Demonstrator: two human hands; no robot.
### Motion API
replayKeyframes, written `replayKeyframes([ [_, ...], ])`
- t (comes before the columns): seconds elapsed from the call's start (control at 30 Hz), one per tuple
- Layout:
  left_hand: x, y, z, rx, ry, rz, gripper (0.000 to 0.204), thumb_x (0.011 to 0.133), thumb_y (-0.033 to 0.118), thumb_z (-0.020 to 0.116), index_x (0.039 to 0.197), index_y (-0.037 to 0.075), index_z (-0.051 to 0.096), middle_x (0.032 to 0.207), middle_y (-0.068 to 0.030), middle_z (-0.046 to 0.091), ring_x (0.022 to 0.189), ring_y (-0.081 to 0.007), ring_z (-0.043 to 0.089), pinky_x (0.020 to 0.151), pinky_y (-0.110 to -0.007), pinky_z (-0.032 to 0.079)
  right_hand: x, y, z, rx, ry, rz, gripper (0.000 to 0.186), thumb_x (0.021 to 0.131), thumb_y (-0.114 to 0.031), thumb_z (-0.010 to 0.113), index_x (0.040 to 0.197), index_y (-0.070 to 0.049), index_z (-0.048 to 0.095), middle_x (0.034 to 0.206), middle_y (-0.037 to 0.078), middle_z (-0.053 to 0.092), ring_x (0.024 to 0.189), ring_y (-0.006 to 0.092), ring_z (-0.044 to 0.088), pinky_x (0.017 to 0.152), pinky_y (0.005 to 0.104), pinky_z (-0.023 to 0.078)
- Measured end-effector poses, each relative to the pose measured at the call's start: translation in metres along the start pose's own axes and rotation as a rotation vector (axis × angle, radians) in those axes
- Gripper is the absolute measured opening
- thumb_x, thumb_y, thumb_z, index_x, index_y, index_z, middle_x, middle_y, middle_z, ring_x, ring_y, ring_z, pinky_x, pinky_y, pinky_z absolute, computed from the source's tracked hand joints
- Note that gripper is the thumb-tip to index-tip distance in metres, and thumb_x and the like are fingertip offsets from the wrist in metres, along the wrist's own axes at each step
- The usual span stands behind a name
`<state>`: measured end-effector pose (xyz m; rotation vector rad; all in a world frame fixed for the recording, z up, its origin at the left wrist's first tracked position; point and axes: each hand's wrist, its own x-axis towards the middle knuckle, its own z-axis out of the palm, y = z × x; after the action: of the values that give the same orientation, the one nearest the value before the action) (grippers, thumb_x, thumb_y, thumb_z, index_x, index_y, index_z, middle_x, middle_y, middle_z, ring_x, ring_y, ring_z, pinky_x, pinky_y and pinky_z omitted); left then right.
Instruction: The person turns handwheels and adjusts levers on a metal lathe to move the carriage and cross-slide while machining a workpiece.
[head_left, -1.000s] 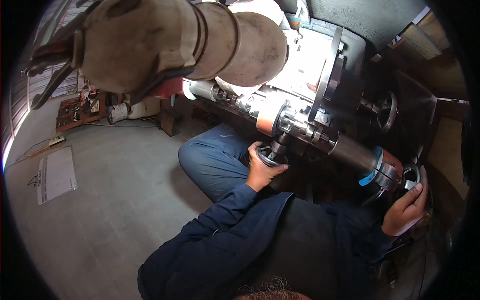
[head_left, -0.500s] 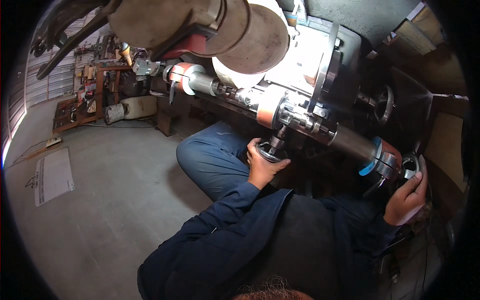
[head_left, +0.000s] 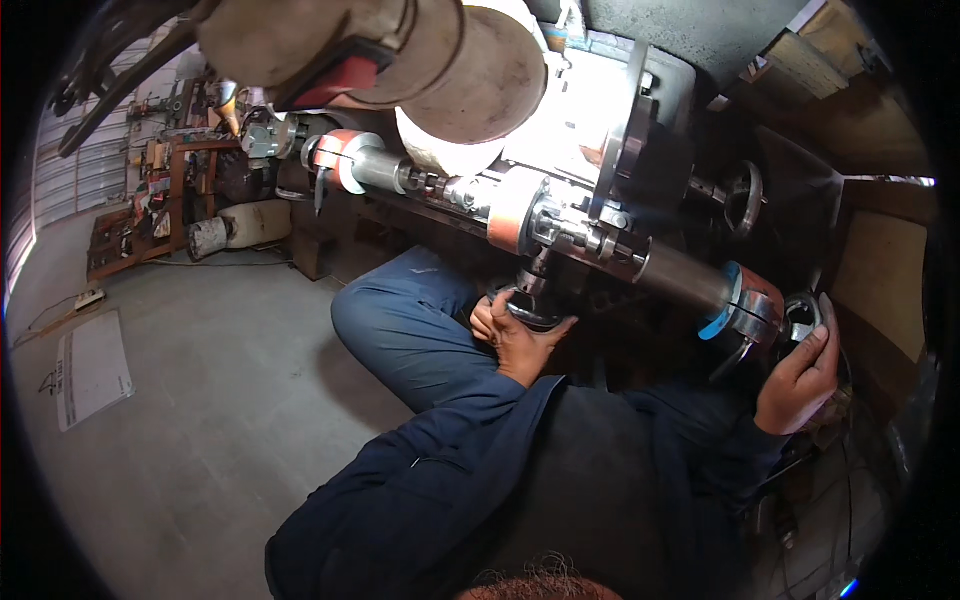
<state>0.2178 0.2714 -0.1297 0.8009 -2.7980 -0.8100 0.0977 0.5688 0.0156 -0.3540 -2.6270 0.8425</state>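
My left hand [head_left: 520, 345] is closed round the rim of a dark metal handwheel [head_left: 540, 312] below the middle of the machine. My right hand [head_left: 802, 378] lies against a smaller metal handwheel [head_left: 801, 312] at the machine's right end, its fingers along the outer rim and its thumb at the front. Between the hands runs a long metal slide assembly. It has an orange middle collar [head_left: 512, 212], a grey cylinder [head_left: 688, 280], and an orange-and-blue end clamp [head_left: 745, 305] with a small lever. A similar orange clamp [head_left: 342, 160] sits at the left end.
A large brown cylindrical housing [head_left: 475, 75] overhangs the machine beside brightly lit white parts. Another handwheel [head_left: 745, 200] stands at the far right. Wooden shelving [head_left: 185, 195] with tools and a pale container [head_left: 255, 223] are at the left. A white sign [head_left: 93, 370] lies on the floor.
The whole view has shifted, so the machine sits slightly farther left and higher. My left fingers have changed position on the handwheel rim. My right hand stays at its wheel.
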Motion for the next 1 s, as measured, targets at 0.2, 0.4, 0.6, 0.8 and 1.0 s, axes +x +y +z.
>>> replayKeyframes([
  [0.2, 0.006, 0.01, -0.006, 0.13, 0.063, 0.045, 0.1, 0.059, 0.04, 0.093, 0.131, 0.011, 0.03, 0.116, -0.0164, 0.039, 0.11, -0.031, 0.041, 0.093, -0.044, 0.039, 0.0, 0.0, -0.001, -0.028, -0.014, -0.015, 0.033, 0.102, -0.01, 0.042, 0.12, 0.005, 0.066, 0.114, 0.021, 0.07, 0.107, 0.0329, 0.068, 0.09, 0.0382, 0.053],
  [0.4, 0.022, -0.081, 0.015, -0.986, -0.267, -0.397, 0.068, 0.086, 0.053, 0.062, 0.132, 0.008, 0.041, 0.113, -0.0125, 0.059, 0.104, -0.0236, 0.058, 0.093, -0.036, 0.045, -0.001, -0.002, 0.002, 0.01, -0.043, -0.007, 0.035, 0.105, -0.012, 0.04, 0.121, 0.007, 0.064, 0.116, 0.021, 0.07, 0.108, 0.0314, 0.068, 0.092, 0.0369, 0.052],
  [0.6, 0.048, -0.076, 0.011, -1.386, -0.575, -0.712, 0.07, 0.096, 0.061, 0.031, 0.112, 0.002, 0.066, 0.105, -0.0136, 0.071, 0.094, -0.025, 0.068, 0.088, -0.038, 0.053, 0.0, 0.001, -0.002, 0.004, -0.032, -0.032, 0.036, 0.105, -0.011, 0.038, 0.122, 0.008, 0.063, 0.116, 0.022, 0.069, 0.108, 0.0313, 0.068, 0.092, 0.0368, 0.053],
  [0.8, 0.058, -0.046, -0.012, -1.37, -0.686, -0.989, 0.095, 0.085, 0.078, 0.029, 0.121, -0.003, 0.063, 0.109, -0.0184, 0.069, 0.098, -0.0301, 0.066, 0.092, -0.043, 0.052, -0.001, 0.005, 0.002, 0.001, -0.029, -0.02, 0.036, 0.104, -0.011, 0.038, 0.122, 0.008, 0.063, 0.116, 0.022, 0.069, 0.108, 0.032, 0.068, 0.092, 0.0374, 0.053],
  [1.0, 0.059, -0.049, -0.013, -1.446, -0.758, -1.007, 0.09, 0.086, 0.077, 0.029, 0.119, 0.002, 0.065, 0.108, -0.0159, 0.069, 0.099, -0.0301, 0.066, 0.093, -0.045, 0.051, -0.001, 0.003, 0.002, -0.002, -0.033, -0.014, 0.035, 0.104, -0.012, 0.04, 0.122, 0.006, 0.064, 0.116, 0.021, 0.069, 0.107, 0.0332, 0.068, 0.09, 0.0377, 0.053],
])
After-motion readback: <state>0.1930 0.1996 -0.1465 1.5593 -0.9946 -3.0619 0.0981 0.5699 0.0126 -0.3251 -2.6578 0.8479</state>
